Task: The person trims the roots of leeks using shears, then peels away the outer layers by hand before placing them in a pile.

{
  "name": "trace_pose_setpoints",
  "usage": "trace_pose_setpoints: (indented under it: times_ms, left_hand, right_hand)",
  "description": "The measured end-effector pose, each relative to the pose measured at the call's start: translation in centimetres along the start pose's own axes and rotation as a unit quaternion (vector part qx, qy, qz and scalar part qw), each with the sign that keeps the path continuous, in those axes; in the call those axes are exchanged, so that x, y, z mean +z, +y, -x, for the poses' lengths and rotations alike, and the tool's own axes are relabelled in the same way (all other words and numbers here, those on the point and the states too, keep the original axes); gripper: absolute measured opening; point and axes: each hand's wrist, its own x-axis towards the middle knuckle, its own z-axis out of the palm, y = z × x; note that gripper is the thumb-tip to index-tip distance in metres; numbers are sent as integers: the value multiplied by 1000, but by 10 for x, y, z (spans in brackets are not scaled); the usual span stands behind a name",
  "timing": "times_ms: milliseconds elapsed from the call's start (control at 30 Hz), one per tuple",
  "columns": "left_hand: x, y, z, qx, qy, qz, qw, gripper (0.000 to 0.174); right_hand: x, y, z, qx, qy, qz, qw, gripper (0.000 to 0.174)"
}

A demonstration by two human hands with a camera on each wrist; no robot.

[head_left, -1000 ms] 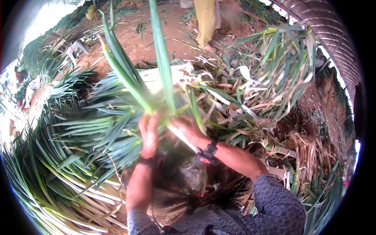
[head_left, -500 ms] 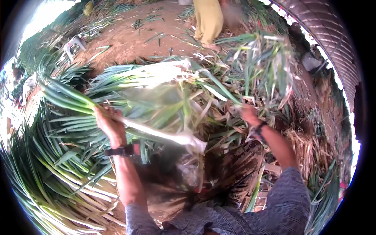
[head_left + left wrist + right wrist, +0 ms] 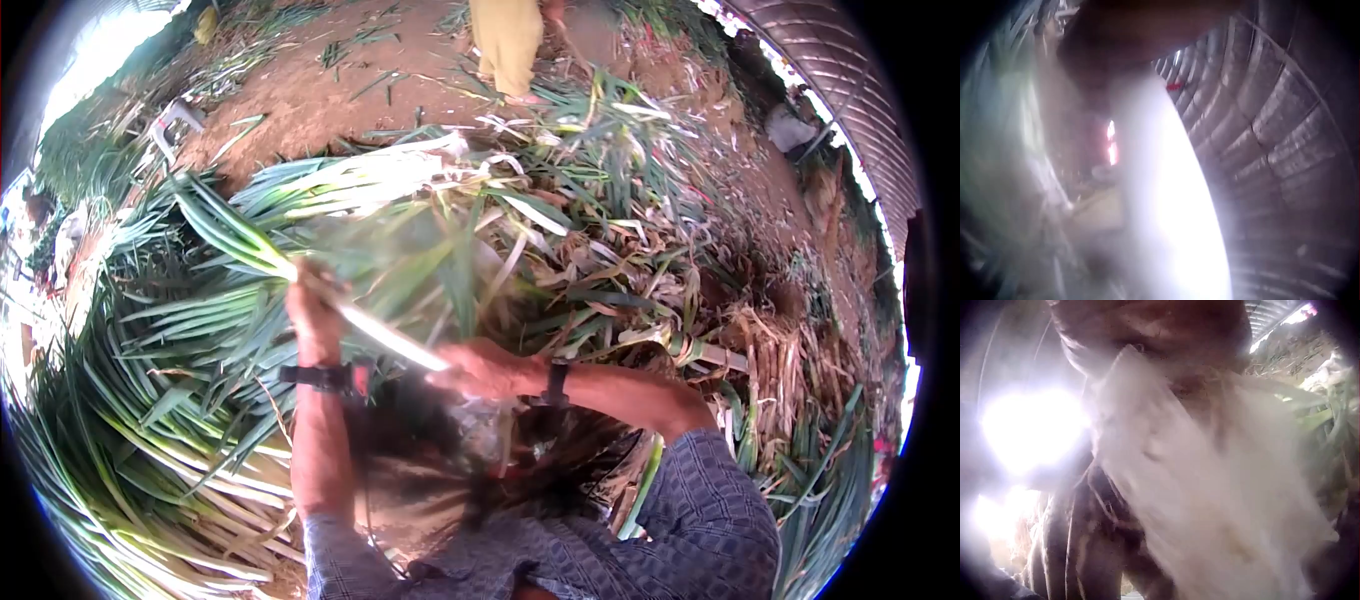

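Observation:
My left hand (image 3: pixel 318 300) grips a green onion (image 3: pixel 385 335) around its stalk, with the green leaves slanting up to the left. The white stalk runs down to the right, where my right hand (image 3: pixel 485 370) holds its lower end with curled fingers. In the right wrist view, a blurred, pale, papery skin (image 3: pixel 1166 462) hangs from below the right fingers, with thin, stringy strands beside it. The bright white stalk (image 3: pixel 1163 187) fills the middle of the left wrist view, under the dark blurred hand.
Bundled green onions (image 3: pixel 390 180) lie ahead, and a large pile (image 3: pixel 130 430) spreads along the left. Stripped leaves and peelings (image 3: pixel 620 270) heap to the right. A person in yellow trousers (image 3: pixel 505 45) stands beyond, and a small stool (image 3: pixel 175 125) is at the far left.
My left hand first took the green onion, swinging it left, and has since moved slightly right. The right hand went out to the peelings heap, where leaves dropped, then returned to the stalk's white end.

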Motion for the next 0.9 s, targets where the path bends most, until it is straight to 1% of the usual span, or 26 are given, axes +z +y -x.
trace_pose_setpoints:
  times_ms: [33, 100, 133, 167, 200, 233, 267, 300, 333, 367, 400, 433, 467, 500, 533, 567, 600, 633, 667, 700, 733, 767, 800, 833, 867, 900]
  left_hand:
    - [2, -15, 9, -28, -4, -31, 999, 28]
    - [3, -22, 18, -76, 5, -10, 997, 30]
    - [5, -21, 15, -32, 30, -13, 999, 30]
    - [-15, -16, 0, -73, -47, 51, 995, 28]
    - [-26, -12, -17, -84, -1, 51, 995, 26]
    - [-33, -4, -31, -90, 45, 50, 994, 25]
    - [-37, 4, -36, -68, 83, 32, 994, 27]
    - [-57, 10, -50, -39, 139, 7, 989, 27]
    - [-75, 20, -59, -11, 170, 27, 985, 28]
    - [-87, 25, -67, 15, 199, 48, 979, 29]
    - [-89, 29, -65, 34, 180, 44, 982, 27]
    - [-87, 36, -57, 52, 163, 41, 984, 24]
    - [-74, 38, -49, 61, 172, 53, 982, 27]
    - [-41, 41, -32, 73, 208, 37, 975, 31]
    - [-30, 40, -22, 60, 158, 26, 985, 31]
    - [-24, 41, -11, 47, 111, 10, 993, 32]
    - [-3, 44, 2, 36, 98, -2, 995, 34]
    - [17, 43, 13, 28, 94, -19, 995, 35]
    - [26, 37, 17, 13, 81, -48, 995, 30]
    - [31, 31, 20, -1, 70, -74, 995, 24]
    - [37, 26, 23, -10, 58, -96, 994, 24]
    - [40, 18, 25, 0, 66, -124, 990, 22]
    - [43, 13, 25, -12, 51, -139, 989, 21]
    - [46, 10, 26, -24, 38, -155, 987, 21]
    - [51, 6, 27, -19, 26, -164, 986, 21]
    - [50, 2, 27, -20, 9, -180, 983, 23]
  right_hand:
    - [-2, -8, -3, 11, 0, -12, 1000, 43]
    - [-13, -25, -1, 49, -21, 9, 999, 44]
    - [-7, -14, -3, 11, -25, -59, 998, 45]
    - [-1, -7, 9, -24, -57, -188, 980, 43]
    - [-1, -10, 23, -61, -89, -311, 944, 43]
    - [-2, -15, 37, -101, -122, -427, 890, 43]
    - [-4, -18, 55, -140, -154, -535, 819, 44]
    - [-19, -15, 74, -115, -194, -458, 860, 38]
    - [-42, -12, 98, -59, -224, -210, 950, 33]
    - [-68, -11, 120, -22, -256, 77, 963, 29]
    - [-101, -9, 137, 66, -208, 250, 943, 29]
    - [-141, -8, 149, 150, -62, 350, 923, 21]
    - [-184, -10, 162, 258, -2, 396, 881, 26]
    - [-227, -12, 174, 365, 50, 428, 825, 34]
    - [-244, 21, 187, 290, 130, 487, 814, 38]
    - [-261, 53, 200, 209, 215, 546, 783, 42]
    - [-278, 85, 213, 136, 294, 594, 736, 47]
    - [-260, 78, 186, 146, 273, 496, 811, 37]
    - [-242, 67, 157, 162, 257, 389, 870, 27]
    - [-219, 51, 124, 142, 168, 380, 898, 9]
    - [-202, 83, 101, 130, 79, 383, 911, 9]
    - [-172, 116, 80, 127, 56, 379, 915, 7]
    - [-143, 148, 59, 123, 32, 373, 919, 13]
    - [-121, 164, 39, 91, 51, 400, 910, 18]
    - [-99, 179, 20, 60, 72, 428, 899, 29]
    - [-89, 189, -4, 144, 18, 458, 877, 34]
